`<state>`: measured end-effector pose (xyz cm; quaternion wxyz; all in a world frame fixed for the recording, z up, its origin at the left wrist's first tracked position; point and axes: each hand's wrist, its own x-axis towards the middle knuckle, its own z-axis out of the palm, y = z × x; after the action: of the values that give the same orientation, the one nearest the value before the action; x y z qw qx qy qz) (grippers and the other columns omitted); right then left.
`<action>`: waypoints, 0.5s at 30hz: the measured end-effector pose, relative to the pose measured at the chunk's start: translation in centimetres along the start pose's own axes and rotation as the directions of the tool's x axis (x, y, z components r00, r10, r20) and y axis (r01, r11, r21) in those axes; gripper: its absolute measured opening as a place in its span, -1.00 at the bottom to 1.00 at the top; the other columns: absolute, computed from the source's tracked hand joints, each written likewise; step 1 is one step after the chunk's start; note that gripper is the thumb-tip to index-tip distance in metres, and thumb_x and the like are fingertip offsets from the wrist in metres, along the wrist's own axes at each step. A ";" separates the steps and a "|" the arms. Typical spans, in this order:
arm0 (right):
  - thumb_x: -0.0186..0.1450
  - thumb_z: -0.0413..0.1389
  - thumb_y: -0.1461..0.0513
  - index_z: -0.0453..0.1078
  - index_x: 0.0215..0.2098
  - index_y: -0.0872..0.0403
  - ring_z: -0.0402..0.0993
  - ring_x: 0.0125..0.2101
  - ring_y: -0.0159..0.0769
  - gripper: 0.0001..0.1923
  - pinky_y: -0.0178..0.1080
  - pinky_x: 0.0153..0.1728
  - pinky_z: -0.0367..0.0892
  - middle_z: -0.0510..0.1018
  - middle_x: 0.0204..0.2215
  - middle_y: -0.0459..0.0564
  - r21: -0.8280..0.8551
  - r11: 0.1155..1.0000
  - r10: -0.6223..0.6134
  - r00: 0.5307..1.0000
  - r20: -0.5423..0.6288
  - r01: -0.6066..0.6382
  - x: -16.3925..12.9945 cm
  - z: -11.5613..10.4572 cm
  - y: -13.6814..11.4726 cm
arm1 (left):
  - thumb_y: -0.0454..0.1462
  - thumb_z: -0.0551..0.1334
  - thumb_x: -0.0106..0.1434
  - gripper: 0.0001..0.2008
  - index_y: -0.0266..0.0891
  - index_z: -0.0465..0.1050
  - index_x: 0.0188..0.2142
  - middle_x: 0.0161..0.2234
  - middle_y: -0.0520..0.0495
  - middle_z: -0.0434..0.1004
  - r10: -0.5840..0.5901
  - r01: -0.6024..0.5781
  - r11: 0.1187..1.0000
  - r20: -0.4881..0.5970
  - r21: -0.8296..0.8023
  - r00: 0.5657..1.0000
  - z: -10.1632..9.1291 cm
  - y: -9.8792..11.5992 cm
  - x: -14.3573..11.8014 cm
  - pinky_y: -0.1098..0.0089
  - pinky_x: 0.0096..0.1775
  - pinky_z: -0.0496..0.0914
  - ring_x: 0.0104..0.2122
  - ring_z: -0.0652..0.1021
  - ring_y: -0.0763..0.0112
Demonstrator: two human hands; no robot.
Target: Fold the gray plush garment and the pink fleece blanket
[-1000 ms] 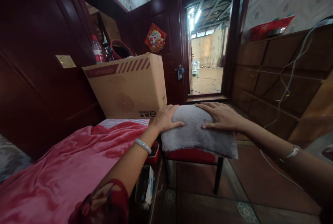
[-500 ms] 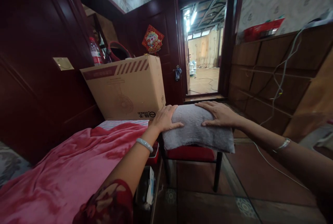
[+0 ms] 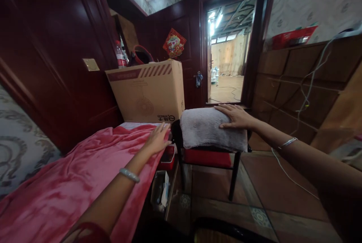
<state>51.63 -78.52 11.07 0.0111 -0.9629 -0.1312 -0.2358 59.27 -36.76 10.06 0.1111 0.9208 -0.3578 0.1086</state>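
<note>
Small bedroom with dark red wood paneling all round, patterned wallpaper up top, and an open doorway [image 3: 226,81] at the far end looking out onto a bright space. Right in front of that door sits a little metal-legged stool [image 3: 207,158] with a red seat, and folded on top of it is a grey towel [image 3: 210,128], thick and fluffy looking, overhanging the seat edge a bit at the front.

The person's right hand [image 3: 236,116] lies flat on the towel's right side, fingers spread, palm down, not gripping anything, just resting on the pile. The left hand [image 3: 157,141] is open too, fingers loose, hovering at or barely touching the edge of the pink blanket [image 3: 85,175] on the bed, just beside the stool. Can't quite tell if it's actually making contact.

The towel looks soft and floppy, light for its bulk, nothing fragile or slippery about it. It would probably sag if lifted from one corner, so taking it by both short ends or scooping under the fold seems the sane way to hold it.

Further out: a big cardboard box [image 3: 147,92] stands at the bed's far end, touching the stool's left side or close to it, with a water bottle [image 3: 120,55] behind it. A white cable [image 3: 294,177] trails across the tiled floor on the right.
</note>
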 end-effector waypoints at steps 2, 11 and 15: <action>0.19 0.08 -0.34 -0.03 0.48 -0.11 0.07 0.34 0.35 0.04 0.45 0.19 0.05 0.11 0.42 0.20 -0.022 1.000 0.003 1.000 0.031 -0.002 0.1 -0.1 0.0 | -0.19 0.28 0.24 -0.23 -0.15 0.10 0.41 0.42 -0.26 0.08 -0.042 0.042 0.999 0.035 -0.019 0.999 0.0 -2.4 -3.9 -0.03 0.34 0.09 0.41 0.12 0.02; 0.24 0.11 -0.23 0.06 0.45 -0.12 0.02 0.37 0.29 -0.08 0.42 0.23 0.03 0.11 0.42 0.17 -0.049 0.995 -0.085 0.996 0.035 0.087 0.4 -0.9 -4.1 | 0.01 0.18 0.17 -0.37 0.20 0.35 0.25 0.23 0.14 0.46 -0.431 0.431 0.902 -0.016 -0.008 0.902 0.5 -11.6 -24.0 0.04 0.28 0.24 0.29 0.36 0.07; 0.37 0.03 -0.12 0.16 0.42 -0.07 0.05 0.37 0.21 -0.27 0.31 0.29 0.05 0.18 0.39 0.20 0.068 0.961 -0.256 0.957 -0.136 0.267 0.8 1.2 -10.4 | 0.03 0.21 0.12 -0.34 0.06 0.41 0.23 0.20 -0.01 0.50 -0.606 0.606 0.794 -0.018 0.034 0.795 -0.8 -11.5 -32.7 0.08 0.28 0.24 0.28 0.37 0.01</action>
<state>50.17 -68.21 9.95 0.0296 -0.9189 -0.2663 -0.2897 43.49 -7.52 0.27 0.1235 0.9885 -0.0418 0.0770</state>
